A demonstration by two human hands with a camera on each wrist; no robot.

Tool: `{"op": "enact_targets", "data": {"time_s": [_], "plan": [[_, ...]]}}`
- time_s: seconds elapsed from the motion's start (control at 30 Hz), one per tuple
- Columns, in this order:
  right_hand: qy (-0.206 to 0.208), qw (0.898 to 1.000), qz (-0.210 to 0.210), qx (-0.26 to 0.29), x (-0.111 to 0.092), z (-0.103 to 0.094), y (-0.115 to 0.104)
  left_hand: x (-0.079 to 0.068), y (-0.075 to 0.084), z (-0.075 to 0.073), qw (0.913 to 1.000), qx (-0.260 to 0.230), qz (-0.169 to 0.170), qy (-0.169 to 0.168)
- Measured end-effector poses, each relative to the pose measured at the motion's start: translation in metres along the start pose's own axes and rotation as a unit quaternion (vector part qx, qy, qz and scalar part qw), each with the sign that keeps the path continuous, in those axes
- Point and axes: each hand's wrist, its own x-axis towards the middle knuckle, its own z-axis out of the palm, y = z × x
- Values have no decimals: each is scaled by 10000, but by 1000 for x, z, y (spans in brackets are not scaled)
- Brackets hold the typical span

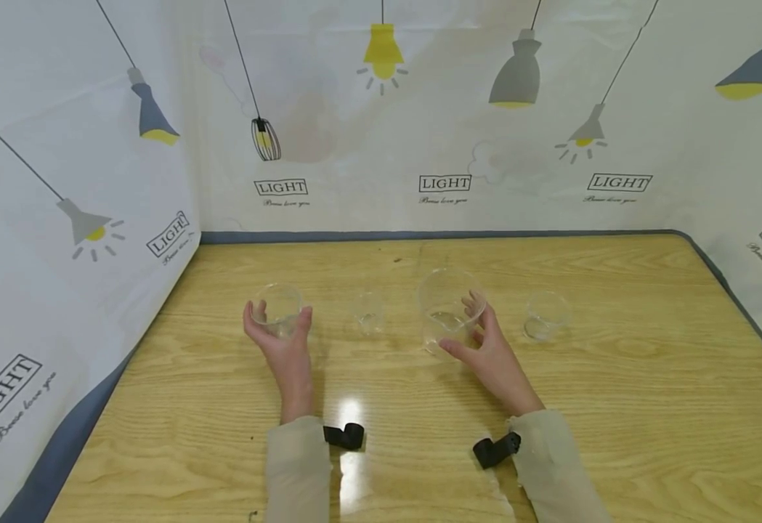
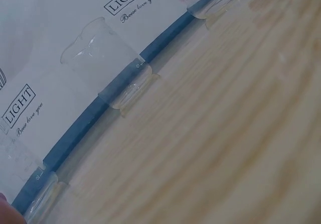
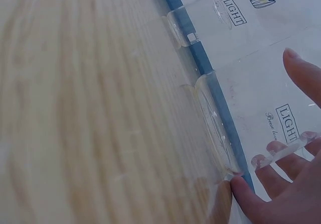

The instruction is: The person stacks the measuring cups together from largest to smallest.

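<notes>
A medium beaker (image 1: pixel 280 311) is grasped between the left hand's (image 1: pixel 285 352) fingers, a large beaker (image 1: pixel 442 312) between the right hand's (image 1: pixel 490 357); likely slippery, fragile, best gripped mid-wall.

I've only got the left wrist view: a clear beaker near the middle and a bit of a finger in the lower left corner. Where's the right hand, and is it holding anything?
Observer: In the head view, the right hand is curved round the large clear beaker.
Operator: Anything to the right of that?
Observer: Yes, a smaller clear beaker on the wooden table.
Operator: And what's happening on the far left?
Observer: The left hand holds the leftmost clear beaker, thumb on its right side.
</notes>
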Motion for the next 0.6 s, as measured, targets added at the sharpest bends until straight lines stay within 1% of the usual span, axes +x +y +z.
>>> {"op": "enact_targets", "data": {"time_s": [0.07,0.13,0.2,0.3,0.37,0.6], "plan": [[45,10000,-32,-19,4,0,9,0,0,1,10000,68,-52,-8],[99,9999,-84,-41,8,1,18,3,-4,0,9999,145,-89,28],[132,9998,-119,-55,10,1,24,4,-5,0,9997,159,-172,50],[130,9998,-110,-60,11,1,24,5,-6,0,9995,191,-240,52],[121,9999,-93,-62,10,1,23,3,-1,1,9993,197,-303,21],[63,9998,-145,-72,11,0,24,4,1,-2,9989,310,-320,-131]]}}
